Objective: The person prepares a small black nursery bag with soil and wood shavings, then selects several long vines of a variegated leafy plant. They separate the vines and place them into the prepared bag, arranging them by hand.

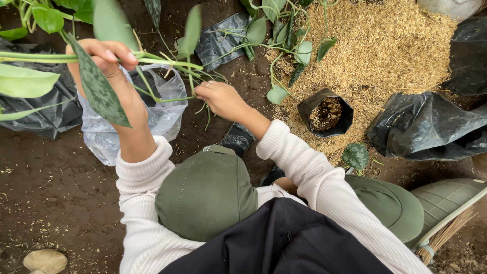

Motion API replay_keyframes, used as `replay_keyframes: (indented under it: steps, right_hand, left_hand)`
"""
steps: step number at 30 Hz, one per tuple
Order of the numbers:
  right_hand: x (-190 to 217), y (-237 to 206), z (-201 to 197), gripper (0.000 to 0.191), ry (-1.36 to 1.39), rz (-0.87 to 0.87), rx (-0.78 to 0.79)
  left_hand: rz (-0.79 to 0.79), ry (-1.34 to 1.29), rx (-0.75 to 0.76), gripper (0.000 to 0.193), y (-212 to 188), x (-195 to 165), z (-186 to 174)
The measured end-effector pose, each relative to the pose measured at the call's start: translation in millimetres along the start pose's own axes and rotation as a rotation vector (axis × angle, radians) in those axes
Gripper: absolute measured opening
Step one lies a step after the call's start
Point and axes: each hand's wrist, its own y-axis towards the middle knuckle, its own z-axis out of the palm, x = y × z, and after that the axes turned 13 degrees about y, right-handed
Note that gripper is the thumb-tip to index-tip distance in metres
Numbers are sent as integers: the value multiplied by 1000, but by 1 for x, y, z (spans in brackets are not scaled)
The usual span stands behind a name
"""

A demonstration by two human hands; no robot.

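Scene: seen from above, we crouch on bare dark soil (61, 198), knees in green trousers, cream sleeves out in front.
Left hand (109, 56): closed round a bundle of vine cuttings (162, 62), thumb & fingers pinching the green stems; held up, near the camera.
Right hand (219, 97): fingers curled, tips on the thin trailing ends of the same cuttings; we can't tell if it grips or just touches.
Cuttings: stretched between both hands, w/ speckled dark-green leaves hanging, above a clear plastic bag (167, 114).
Clear bag: lying on the soil just under the left hand, mouth open.
Small black pot bag (327, 114): upright, filled w/ coarse mix, on a heap of rice husks (385, 50), right of the right hand.
Black plastic sheets (426, 127): crumpled, far right.
Stone (44, 261): bottom-left.
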Motion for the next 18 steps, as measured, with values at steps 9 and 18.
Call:
replay_keyframes:
  steps: [9, 18]
  right_hand:
    - [-45, 54, 34, 18, 12, -94, -61]
    - [-174, -22, -62, 85, -849, 307, -181]
  left_hand:
    - [-5, -44, -18, 27, -2, -1, 4]
    - [-102, -19, 8, 24, -5, 1, 13]
